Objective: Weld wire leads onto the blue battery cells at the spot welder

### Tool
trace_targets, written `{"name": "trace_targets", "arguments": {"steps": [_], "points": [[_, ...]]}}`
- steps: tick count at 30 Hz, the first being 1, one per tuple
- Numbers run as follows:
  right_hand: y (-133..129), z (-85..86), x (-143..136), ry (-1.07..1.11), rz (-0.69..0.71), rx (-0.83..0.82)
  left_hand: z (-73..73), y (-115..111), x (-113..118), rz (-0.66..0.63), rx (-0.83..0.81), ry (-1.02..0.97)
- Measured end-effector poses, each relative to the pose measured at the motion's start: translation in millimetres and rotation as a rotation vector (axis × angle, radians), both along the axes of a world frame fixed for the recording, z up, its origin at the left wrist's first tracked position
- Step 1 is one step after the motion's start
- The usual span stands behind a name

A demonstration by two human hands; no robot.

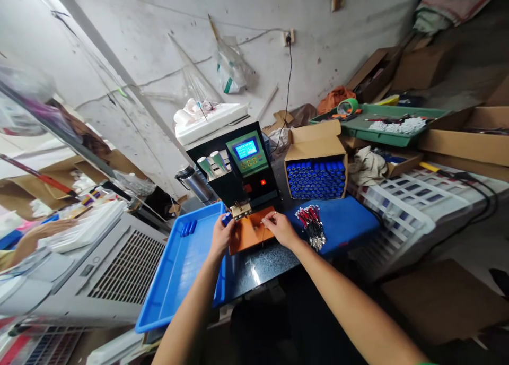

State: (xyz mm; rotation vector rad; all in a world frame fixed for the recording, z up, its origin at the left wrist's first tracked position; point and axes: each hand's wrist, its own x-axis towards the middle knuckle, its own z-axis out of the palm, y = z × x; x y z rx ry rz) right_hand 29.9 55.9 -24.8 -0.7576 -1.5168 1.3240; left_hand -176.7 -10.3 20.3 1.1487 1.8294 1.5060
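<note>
My left hand is closed around a blue cylindrical battery cell, its end showing at the fingertips beside the welding head. My right hand pinches what looks like a thin wire, which hangs over the orange board. Both hands are at the front of a black spot-welding machine with a lit blue screen. Fine detail at the fingertips is too small to make out. A bundle of red and black wires with white connectors lies right of my right hand.
Several blue cells lie in a blue tray on the left. An open carton of stacked blue cells stands on the right. A steel flask is behind the tray. Another person's hand is at far left. A green tray sits behind.
</note>
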Motion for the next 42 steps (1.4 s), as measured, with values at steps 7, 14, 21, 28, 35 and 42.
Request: {"name": "trace_targets", "arguments": {"steps": [7,14,21,28,35,42], "points": [[2.0,-1.4,-1.0,0.012,-0.001,0.012,-7.1,0.5,3.0,0.027,-0.031,0.059],[2.4,-4.5,-2.1,0.039,-0.007,-0.014,2.2,-30.6,19.9,0.245,0.047,0.131],[2.1,0.0,-0.2,0.040,-0.021,-0.012,0.7,-42.1,53.0,0.188,0.043,0.217],[2.8,4.0,1.3,0.044,-0.008,-0.010,-12.5,-6.9,72.4,0.048,-0.036,0.219],[5.5,3.0,-0.8,0.038,-0.029,-0.029,-23.8,0.9,63.6,-0.126,-0.009,0.211],[11.8,8.5,-5.4,0.043,-0.032,-0.097,-27.7,-2.0,65.1,-0.105,0.011,0.185]]}}
